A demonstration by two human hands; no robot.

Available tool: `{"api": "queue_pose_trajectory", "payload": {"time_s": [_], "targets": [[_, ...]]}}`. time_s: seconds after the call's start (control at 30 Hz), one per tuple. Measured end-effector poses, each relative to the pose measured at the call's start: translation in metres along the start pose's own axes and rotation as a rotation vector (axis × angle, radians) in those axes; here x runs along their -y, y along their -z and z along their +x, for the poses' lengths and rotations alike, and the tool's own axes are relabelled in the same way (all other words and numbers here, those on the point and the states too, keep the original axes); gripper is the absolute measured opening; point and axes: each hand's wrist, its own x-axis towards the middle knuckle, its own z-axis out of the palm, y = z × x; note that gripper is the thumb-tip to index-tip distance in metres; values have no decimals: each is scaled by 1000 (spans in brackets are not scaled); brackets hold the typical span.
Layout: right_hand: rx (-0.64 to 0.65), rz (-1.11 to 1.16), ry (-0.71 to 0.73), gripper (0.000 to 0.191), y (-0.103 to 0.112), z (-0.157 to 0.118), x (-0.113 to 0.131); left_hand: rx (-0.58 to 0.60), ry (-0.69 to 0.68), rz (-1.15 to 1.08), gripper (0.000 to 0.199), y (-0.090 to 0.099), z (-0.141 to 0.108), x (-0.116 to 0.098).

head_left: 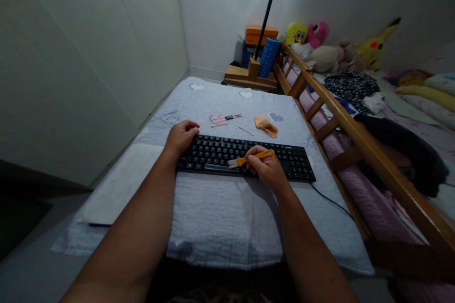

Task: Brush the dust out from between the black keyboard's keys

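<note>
A black keyboard [227, 151] lies across the cloth-covered table in front of me. My left hand [180, 139] is curled round its left end, fingers at the far corner. In my right hand [265, 166] is a small brush [261, 155] with a yellow handle, pinched between thumb and fingers. Its pale bristles point left and meet the keys just above the space bar. Beyond the keyboard lie an orange cloth [266, 126], a tool with a dark handle and metal tip [232, 117], and two cotton swabs, one nearer the cloth [246, 131] and one further left [219, 125].
A white sheet-like item [117, 189] lies on the table's left side. The keyboard's cable [334, 202] runs off to the right. A wooden bed rail [341, 109] borders the table's right, with plush toys behind it. A black pole [268, 9] rises from a wooden base at the back.
</note>
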Motion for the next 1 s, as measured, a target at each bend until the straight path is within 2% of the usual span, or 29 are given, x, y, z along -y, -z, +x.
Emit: {"api": "queue_pose_trajectory", "payload": {"time_s": [0.33, 0.5, 0.73, 1.0], "targets": [[-99, 109, 41, 31, -1, 2, -8, 5, 0, 0, 28, 0, -1, -1], [-131, 72, 72, 27, 0, 3, -11, 2, 3, -10, 26, 0, -1, -3], [-88, -4, 102, 24, 0, 4, -12, 2, -6, -2, 26, 0, 0, 0], [-2, 29, 72, 25, 2, 3, -12, 1, 2, 4, 26, 0, 0, -1]]}}
